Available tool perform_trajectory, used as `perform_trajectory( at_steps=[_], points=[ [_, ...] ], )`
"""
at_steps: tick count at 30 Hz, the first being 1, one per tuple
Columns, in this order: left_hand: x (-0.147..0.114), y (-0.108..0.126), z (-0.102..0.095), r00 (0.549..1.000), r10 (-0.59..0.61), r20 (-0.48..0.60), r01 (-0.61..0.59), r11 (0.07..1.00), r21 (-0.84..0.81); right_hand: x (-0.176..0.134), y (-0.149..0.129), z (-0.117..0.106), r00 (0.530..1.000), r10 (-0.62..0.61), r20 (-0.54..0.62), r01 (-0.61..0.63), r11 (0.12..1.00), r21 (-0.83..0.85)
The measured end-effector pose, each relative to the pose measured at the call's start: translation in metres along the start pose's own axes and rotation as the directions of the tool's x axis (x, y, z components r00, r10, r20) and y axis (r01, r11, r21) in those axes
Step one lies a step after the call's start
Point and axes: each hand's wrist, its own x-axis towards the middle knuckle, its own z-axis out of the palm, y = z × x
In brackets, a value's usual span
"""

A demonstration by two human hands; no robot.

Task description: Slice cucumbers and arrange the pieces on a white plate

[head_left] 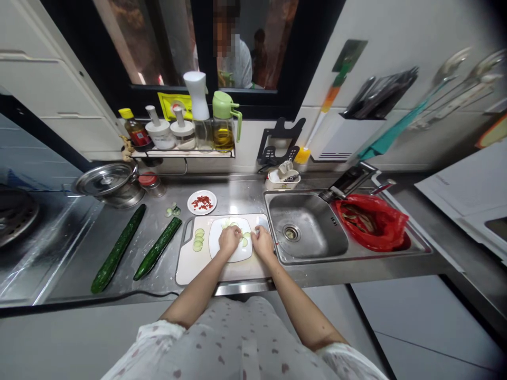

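Observation:
A white square plate (214,244) rests on the cutting board (189,269), with pale green cucumber slices (244,242) on it. My left hand (230,241) is over the plate, its fingers pinched together at a cucumber slice. At the plate's right edge is my right hand (263,244), fingers curled and closed close to the slices; what they hold, if anything, is hidden. A short row of overlapping cucumber slices (198,240) lies on the board, left of the plate. Further left, two dark green cucumbers (157,249) lie on the counter.
Behind the board stands a small white plate of chopped red pieces (202,202). Cucumber scraps (173,210) lie left of it. The sink (309,227) is at right, with a red plastic bag (380,224) beyond. A lidded steel pot (114,184) and a red-lidded jar (151,184) stand back left.

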Motion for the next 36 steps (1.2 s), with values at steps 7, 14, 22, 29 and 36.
perform_trajectory(
  at_steps=[7, 14, 22, 29, 36],
  points=[
    [-0.015, -0.046, -0.035, 0.925, -0.187, -0.330, 0.061, 0.932, -0.358, -0.010, 0.008, -0.013, 0.990, -0.049, -0.130, 0.075, 0.976, 0.206],
    [-0.051, -0.108, -0.072, 0.874, -0.304, -0.378, 0.180, 0.927, -0.328, -0.031, 0.015, -0.013, 0.987, -0.042, -0.153, 0.082, 0.960, 0.268],
    [-0.074, -0.126, -0.083, 0.880, -0.332, -0.338, 0.351, 0.936, -0.008, -0.041, 0.012, -0.016, 0.988, -0.036, -0.147, 0.080, 0.949, 0.305],
    [-0.065, -0.116, -0.078, 0.884, -0.369, -0.286, 0.416, 0.901, 0.123, -0.049, 0.010, -0.015, 0.994, -0.019, -0.105, 0.053, 0.944, 0.326],
    [-0.059, -0.114, -0.072, 0.875, -0.387, -0.290, 0.438, 0.889, 0.134, -0.052, 0.012, -0.015, 0.995, -0.012, -0.100, 0.045, 0.942, 0.333]
  ],
)
